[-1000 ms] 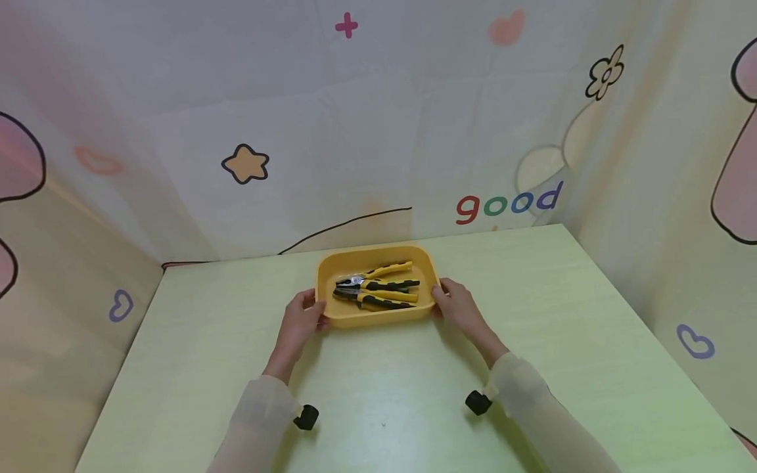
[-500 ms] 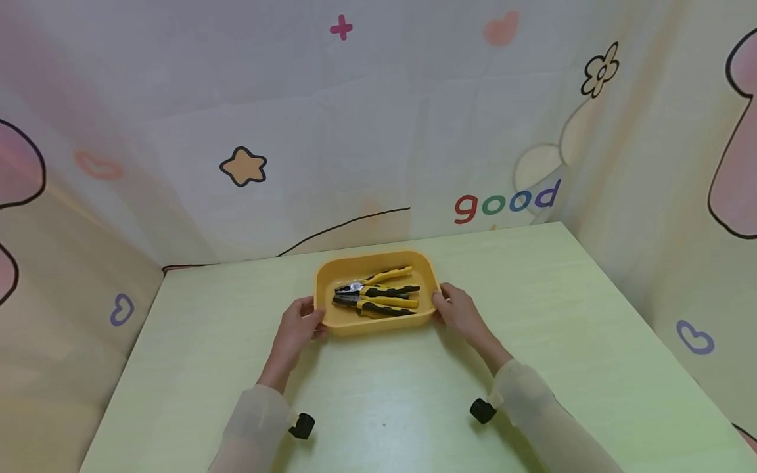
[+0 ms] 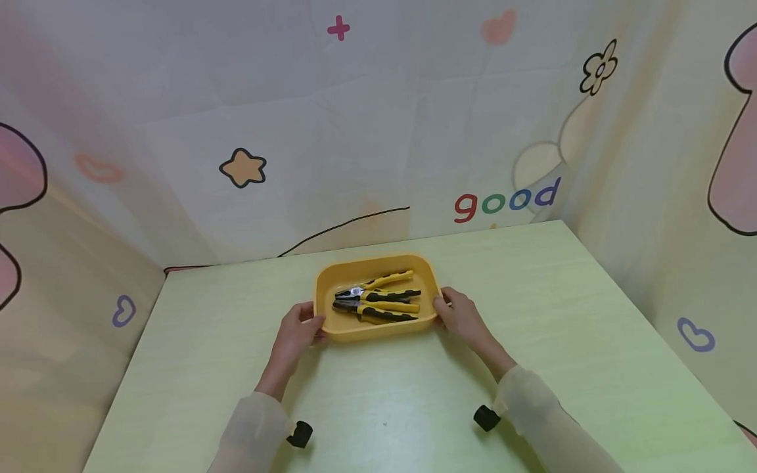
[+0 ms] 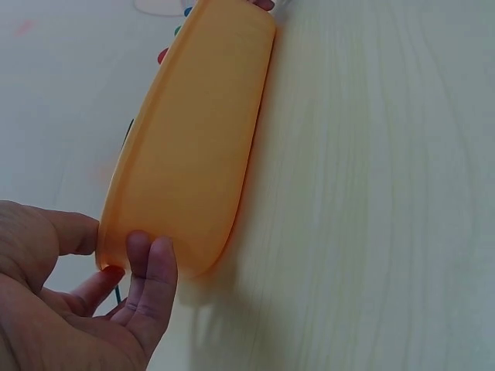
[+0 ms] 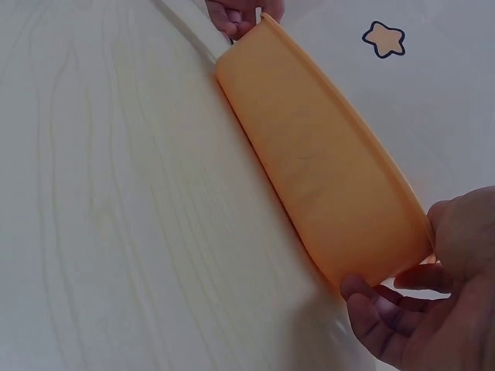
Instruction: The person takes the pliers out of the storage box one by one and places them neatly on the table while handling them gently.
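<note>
A yellow plastic tray [image 3: 361, 334] with rounded corners is gripped at both ends, close over the table. My left hand [image 3: 298, 328] holds its left end, thumb at the rim and fingers against the outer wall, as the left wrist view shows. At the right end, my right hand [image 3: 461, 316] pinches the rim the same way; its fingertips press the lower wall in the right wrist view. Inside the tray lie two pairs of pliers with yellow and black handles: one pair [image 3: 378, 286] towards the back, another pair [image 3: 378, 310] nearer the front. Their jaws point left.
The pale green wooden table [image 3: 384, 394] stretches around the tray on all sides. A printed cloth backdrop [image 3: 355, 131] hangs behind it and at both sides. Small black wrist cameras [image 3: 300, 433] sit by the light sleeves.
The tray, with the pliers in it, sits slightly lower in the head view, and both hands stay on its ends. The head view itself has shifted a little.
</note>
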`<move>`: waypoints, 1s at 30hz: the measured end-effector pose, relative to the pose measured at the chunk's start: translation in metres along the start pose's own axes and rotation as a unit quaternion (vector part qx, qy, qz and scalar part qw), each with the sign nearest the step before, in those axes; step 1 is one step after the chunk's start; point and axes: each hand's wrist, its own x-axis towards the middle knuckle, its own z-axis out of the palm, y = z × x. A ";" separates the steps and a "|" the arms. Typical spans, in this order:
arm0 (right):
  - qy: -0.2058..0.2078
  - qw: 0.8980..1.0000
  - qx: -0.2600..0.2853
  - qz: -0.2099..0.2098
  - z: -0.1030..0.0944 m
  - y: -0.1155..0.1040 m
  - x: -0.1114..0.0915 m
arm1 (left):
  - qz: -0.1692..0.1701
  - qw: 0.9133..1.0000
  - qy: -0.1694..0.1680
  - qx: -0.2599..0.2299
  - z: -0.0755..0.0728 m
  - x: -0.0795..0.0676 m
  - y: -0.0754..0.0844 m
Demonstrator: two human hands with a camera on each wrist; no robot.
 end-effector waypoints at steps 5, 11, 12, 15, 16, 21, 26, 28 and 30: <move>0.000 1.000 -0.005 0.003 0.000 0.000 -0.004 | -0.001 1.000 -0.002 0.001 0.000 -0.002 0.000; 0.002 1.000 -0.011 0.004 0.001 0.002 -0.007 | -0.004 1.000 -0.003 -0.003 0.001 -0.006 -0.002; 0.001 1.000 -0.010 0.004 0.001 0.002 -0.008 | -0.004 1.000 -0.003 -0.003 0.001 -0.007 -0.002; -0.003 1.000 -0.012 0.001 0.000 0.002 -0.010 | -0.001 1.000 -0.003 -0.003 0.001 -0.010 -0.002; -0.005 1.000 -0.012 -0.001 0.000 0.002 -0.011 | -0.001 1.000 -0.004 -0.003 0.000 -0.012 -0.003; -0.011 1.000 -0.012 -0.015 -0.002 0.001 -0.017 | 0.002 1.000 -0.010 -0.004 0.000 -0.018 -0.004; -0.015 1.000 -0.017 -0.019 -0.003 -0.001 -0.022 | 0.005 1.000 -0.011 -0.002 0.000 -0.022 -0.005; -0.015 0.999 -0.021 -0.018 -0.004 -0.002 -0.023 | 0.003 1.000 -0.011 -0.002 -0.001 -0.023 -0.006; -0.015 0.999 -0.024 -0.018 -0.004 -0.002 -0.024 | 0.001 1.000 -0.011 -0.002 -0.001 -0.024 -0.007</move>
